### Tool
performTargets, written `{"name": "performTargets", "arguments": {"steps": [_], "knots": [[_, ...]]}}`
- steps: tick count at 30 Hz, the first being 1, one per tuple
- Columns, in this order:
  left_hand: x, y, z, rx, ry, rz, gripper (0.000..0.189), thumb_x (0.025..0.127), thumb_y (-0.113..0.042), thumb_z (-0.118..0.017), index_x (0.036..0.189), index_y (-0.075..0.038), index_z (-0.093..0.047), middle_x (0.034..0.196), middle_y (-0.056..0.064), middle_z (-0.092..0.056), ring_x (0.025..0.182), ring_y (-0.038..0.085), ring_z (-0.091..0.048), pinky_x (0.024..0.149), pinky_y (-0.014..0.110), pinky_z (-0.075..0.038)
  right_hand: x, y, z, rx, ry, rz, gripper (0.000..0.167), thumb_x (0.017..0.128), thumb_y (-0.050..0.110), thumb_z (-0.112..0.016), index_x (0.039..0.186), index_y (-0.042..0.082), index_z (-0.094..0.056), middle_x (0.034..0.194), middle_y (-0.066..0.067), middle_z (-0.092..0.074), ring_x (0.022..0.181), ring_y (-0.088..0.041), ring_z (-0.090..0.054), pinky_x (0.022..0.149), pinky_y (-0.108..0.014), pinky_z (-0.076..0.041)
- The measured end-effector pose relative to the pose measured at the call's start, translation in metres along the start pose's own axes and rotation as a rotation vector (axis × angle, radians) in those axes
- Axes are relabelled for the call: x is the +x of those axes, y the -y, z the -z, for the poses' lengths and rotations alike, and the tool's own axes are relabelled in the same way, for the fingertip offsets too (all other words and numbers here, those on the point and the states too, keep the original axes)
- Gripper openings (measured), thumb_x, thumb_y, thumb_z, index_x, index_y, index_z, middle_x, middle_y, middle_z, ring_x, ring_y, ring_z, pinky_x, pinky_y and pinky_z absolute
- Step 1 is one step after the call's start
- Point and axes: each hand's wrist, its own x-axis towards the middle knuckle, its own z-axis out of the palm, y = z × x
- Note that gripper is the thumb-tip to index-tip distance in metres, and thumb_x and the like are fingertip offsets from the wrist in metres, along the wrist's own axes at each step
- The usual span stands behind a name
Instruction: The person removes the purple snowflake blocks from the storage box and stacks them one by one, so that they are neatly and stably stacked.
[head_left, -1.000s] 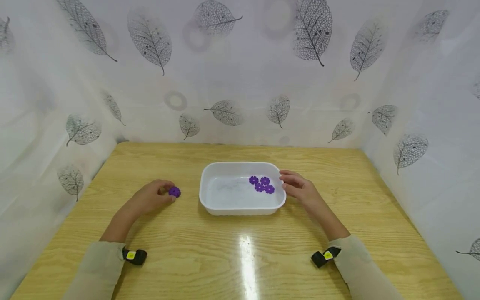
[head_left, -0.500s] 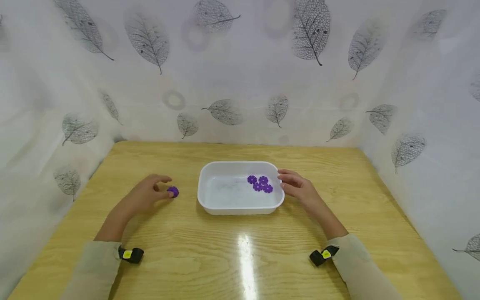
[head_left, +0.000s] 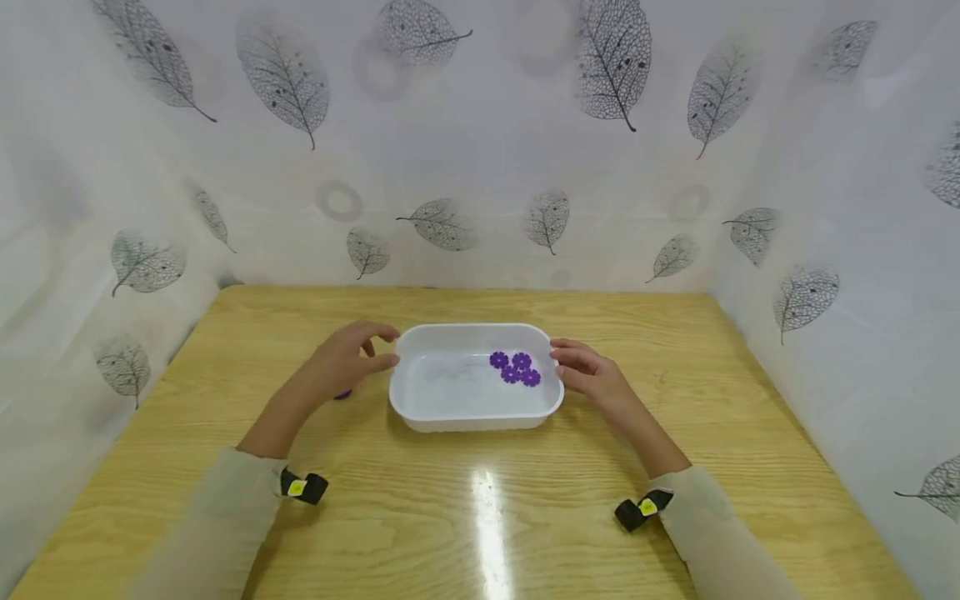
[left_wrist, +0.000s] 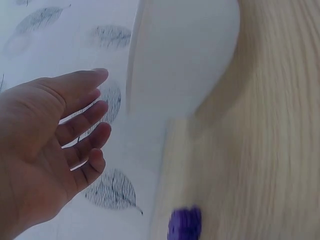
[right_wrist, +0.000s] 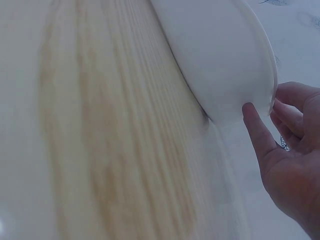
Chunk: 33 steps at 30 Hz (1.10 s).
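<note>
A white plastic tray (head_left: pixel 442 418) stands mid-table, with several purple flower-shaped plastic discs (head_left: pixel 511 374) lying flat at its right end. My left hand (head_left: pixel 341 362) is at the tray's left end in the head view, thumb and fingers spread. In the left wrist view that hand (left_wrist: pixel 55 135) holds nothing, its fingers loosely bent beside the tray wall (left_wrist: pixel 185 50). My right hand (right_wrist: pixel 295 155) holds the right end, thumb on the outer wall and fingers at the rim. Left of the tray, a purple notched piece (head_left: pixel 342 395) is mostly hidden under my left hand.
The light wooden table (head_left: pixel 360 517) has a bright reflection (head_left: pixel 489 517) in front of the tray. A white leaf-print curtain (head_left: pixel 465 167) rises behind the table and along both sides. A black strap device sits at each wrist.
My left hand has let go of the purple piece, leaving it on the table, and moved right to the tray's left end. My right hand has stayed at the tray.
</note>
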Motion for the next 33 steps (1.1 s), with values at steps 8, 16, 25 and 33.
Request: {"name": "performTargets", "arguments": {"steps": [8, 16, 25, 33], "knots": [[0.03, -0.036, -0.027, -0.046, 0.062, -0.086, 0.043, 0.097, -0.033, -0.067, 0.135, -0.013, -0.061, 0.13, 0.011, -0.064, 0.099, 0.021, -0.056, 0.08, 0.036, -0.05, -0.001, 0.0, -0.001, -0.01, 0.002, -0.004, 0.045, 0.1, 0.025, -0.065, 0.135, -0.002, -0.058, 0.157, -0.007, -0.041, 0.141, -0.033, -0.043, 0.097, -0.025, -0.052], [0.058, -0.058, -0.054, -0.031, 0.116, -0.097, 0.044, 0.096, -0.032, -0.069, 0.135, -0.013, -0.062, 0.131, 0.008, -0.064, 0.098, 0.018, -0.058, 0.08, 0.033, -0.05, -0.001, -0.002, 0.001, -0.011, -0.002, -0.011, 0.043, 0.1, 0.023, -0.065, 0.134, -0.002, -0.059, 0.156, -0.005, -0.042, 0.141, -0.033, -0.043, 0.097, -0.024, -0.052], [0.085, -0.07, -0.087, 0.013, 0.173, -0.107, 0.043, 0.094, -0.032, -0.072, 0.133, -0.015, -0.064, 0.129, 0.004, -0.066, 0.108, 0.018, -0.061, 0.092, 0.036, -0.052, -0.001, -0.002, 0.002, 0.004, 0.004, -0.007, 0.042, 0.1, 0.021, -0.065, 0.134, -0.002, -0.058, 0.157, -0.006, -0.041, 0.142, -0.034, -0.043, 0.097, -0.025, -0.052], [0.097, -0.068, -0.105, 0.097, 0.184, -0.137, 0.037, 0.093, -0.027, -0.073, 0.127, -0.015, -0.066, 0.129, 0.001, -0.067, 0.121, 0.018, -0.06, 0.107, 0.038, -0.046, 0.0, 0.001, 0.002, 0.0, 0.008, -0.009, 0.044, 0.1, 0.024, -0.065, 0.134, -0.001, -0.059, 0.157, -0.005, -0.042, 0.142, -0.033, -0.043, 0.098, -0.025, -0.052]]}}
